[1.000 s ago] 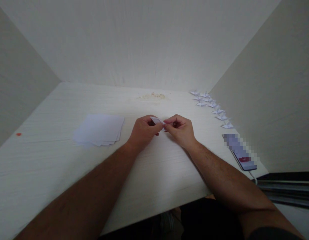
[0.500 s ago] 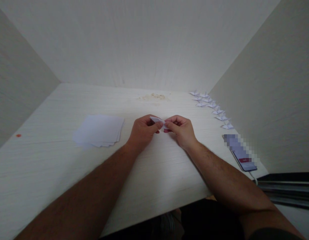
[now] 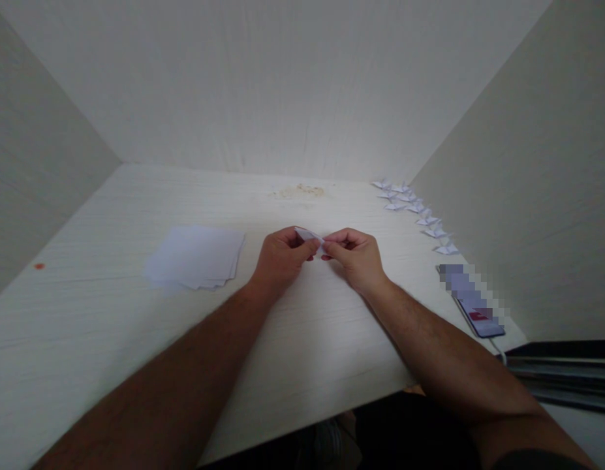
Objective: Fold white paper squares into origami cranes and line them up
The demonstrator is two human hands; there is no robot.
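Lower right of frame: phone (image 3: 471, 305), flat on white table (image 3: 307, 352), with cable (image 3: 498, 349) at near end. Left of center: loose stack of white sheets (image 3: 201, 254). Center: folded paper (image 3: 305, 235), between left hand (image 3: 281, 256) and right hand (image 3: 358, 256); held between left thumb and fingers, pinched at right end between right thumb and fingertips. Right, above phone: slanting cluster of folded paper birds (image 3: 416, 208). Above center: brownish stain (image 3: 309, 190) on table.

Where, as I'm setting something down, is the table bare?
Bare: table between the forearms; also between paper stack and back wall. Crowded: right edge, paper birds, phone; centre, left hand and right hand pinching folded paper.
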